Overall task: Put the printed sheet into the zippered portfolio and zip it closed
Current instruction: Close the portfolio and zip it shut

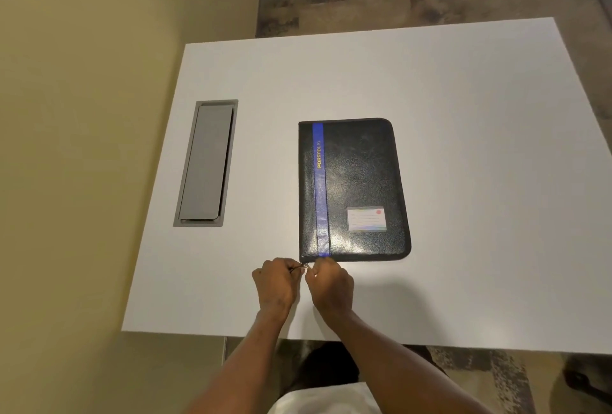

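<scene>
A black zippered portfolio (357, 188) with a blue stripe and a small label card lies flat and closed on the white table (463, 115). Both hands meet at its near left corner. My left hand (276, 284) pinches a small metal zipper pull (304, 267) between its fingertips. My right hand (329, 284) grips the portfolio's near edge just right of that pull, below the blue stripe. No printed sheet is in sight.
A grey recessed cable hatch (207, 162) is set into the table at the left. A beige wall runs along the left side. The table's near edge is just behind my wrists, with patterned floor beyond the far edge.
</scene>
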